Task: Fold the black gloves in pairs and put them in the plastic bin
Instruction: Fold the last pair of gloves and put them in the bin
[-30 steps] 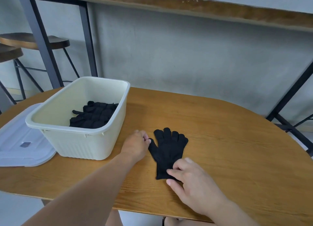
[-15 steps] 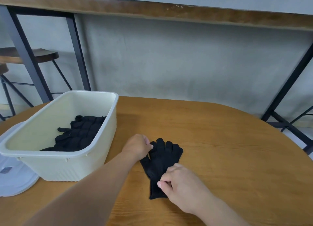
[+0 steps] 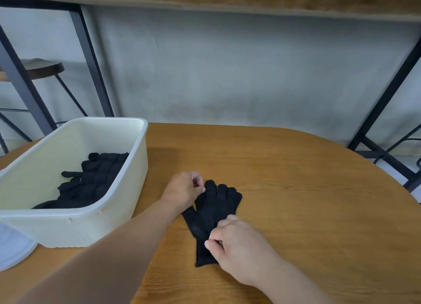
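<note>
A: Gloves (image 3: 213, 215), black, are lying flat on the wooden bench (image 3: 307, 201), just right of the plastic bin (image 3: 127, 189), not touching it.

B: Which way are they pointing?

A: Their long axis is running from the near edge toward the far wall, leaning slightly right. The fingertips are pointing away from the person, the cuff is sitting closest to them, and a thumb is sticking out to the left.

B: What is the left hand (image 3: 183, 193) doing?

A: It is resting beside the glove fingertips, its fingers curled, and thumb and forefinger seem to be pinching the edge of the leftmost glove finger.

B: And the right hand (image 3: 237, 244)?

A: It is lying over the cuff end, fingers bent, pinching the fabric there between thumb and fingertips.

B: Anything in the bin?

A: More black gloves (image 3: 91, 180) are lying piled inside it, against its right wall. A pale lid (image 3: 13, 246) is lying on the bench at the bin's left, partly tucked behind it.
</note>
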Tool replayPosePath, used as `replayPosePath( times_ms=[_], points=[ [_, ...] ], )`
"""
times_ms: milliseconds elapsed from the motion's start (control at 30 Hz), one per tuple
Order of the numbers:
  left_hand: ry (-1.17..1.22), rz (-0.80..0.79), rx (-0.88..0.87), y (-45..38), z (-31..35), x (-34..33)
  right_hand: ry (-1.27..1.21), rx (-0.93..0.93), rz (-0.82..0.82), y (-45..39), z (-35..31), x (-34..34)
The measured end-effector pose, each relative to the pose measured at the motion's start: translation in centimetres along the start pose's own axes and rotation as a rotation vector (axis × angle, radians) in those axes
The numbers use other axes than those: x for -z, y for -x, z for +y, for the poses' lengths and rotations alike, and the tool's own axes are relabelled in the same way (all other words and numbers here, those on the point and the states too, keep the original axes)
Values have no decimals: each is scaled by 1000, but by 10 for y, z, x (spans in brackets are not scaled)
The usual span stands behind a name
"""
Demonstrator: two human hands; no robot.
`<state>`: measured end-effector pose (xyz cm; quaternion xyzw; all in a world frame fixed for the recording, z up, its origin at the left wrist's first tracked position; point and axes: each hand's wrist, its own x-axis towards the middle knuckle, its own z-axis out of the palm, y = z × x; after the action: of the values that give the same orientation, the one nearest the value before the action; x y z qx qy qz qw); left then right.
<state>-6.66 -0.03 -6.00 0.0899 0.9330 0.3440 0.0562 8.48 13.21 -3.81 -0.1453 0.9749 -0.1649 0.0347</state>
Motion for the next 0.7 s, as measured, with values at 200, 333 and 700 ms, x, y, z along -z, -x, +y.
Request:
replayPosePath(
  times_ms=[200, 333, 700],
  points=[
    [-81, 109, -65, 4, -5, -5, -47, -14, 12, 2, 2, -3],
    [-119, 97, -199, 26, -1, 0, -202, -112, -63, -1, 5, 2],
    [-287, -264, -248, 67, -3, 5, -268, -474, 233, -47, 66, 1]
  ],
)
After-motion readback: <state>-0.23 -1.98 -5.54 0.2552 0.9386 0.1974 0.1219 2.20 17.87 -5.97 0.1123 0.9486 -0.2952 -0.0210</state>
